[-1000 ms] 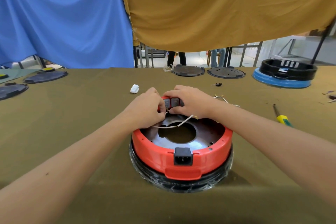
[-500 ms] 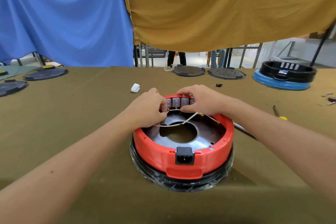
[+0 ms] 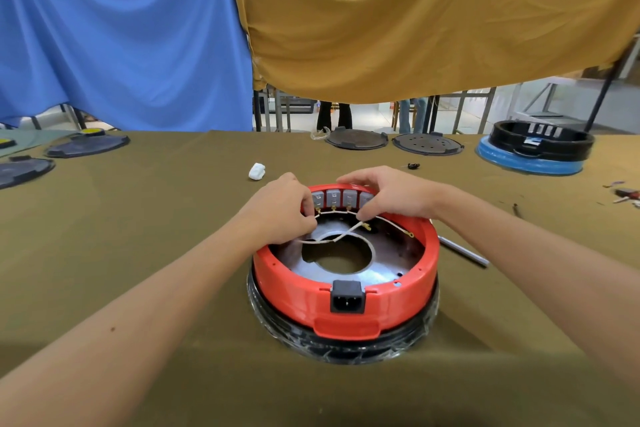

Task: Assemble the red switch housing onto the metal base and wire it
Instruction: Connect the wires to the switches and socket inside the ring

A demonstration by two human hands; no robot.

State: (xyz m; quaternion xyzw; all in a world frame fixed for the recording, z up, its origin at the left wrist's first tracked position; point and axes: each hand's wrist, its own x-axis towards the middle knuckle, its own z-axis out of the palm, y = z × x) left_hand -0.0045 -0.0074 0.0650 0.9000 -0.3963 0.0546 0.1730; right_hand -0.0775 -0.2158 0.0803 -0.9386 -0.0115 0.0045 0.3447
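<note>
A red ring-shaped switch housing (image 3: 391, 302) sits on a round metal base (image 3: 377, 269) with a centre hole, all on a black wrapped ring. A black power socket (image 3: 347, 296) faces me. Grey switch blocks (image 3: 341, 198) line the far inner wall. My left hand (image 3: 280, 211) pinches a white wire (image 3: 337, 236) at the left end of the blocks. My right hand (image 3: 391, 196) grips the far rim, fingers curled over the rightmost block, thumb on a wire.
A screwdriver shaft (image 3: 462, 251) lies right of the housing. A white wad (image 3: 257, 171) and a small black part (image 3: 412, 166) lie beyond. Dark discs (image 3: 356, 139) and a black-and-blue unit (image 3: 535, 149) stand at the far edge. More discs (image 3: 86, 146) lie at far left.
My right hand slid right along the far rim, uncovering more grey switch blocks. My left hand stays at the left end with the wire. The view has shifted a little.
</note>
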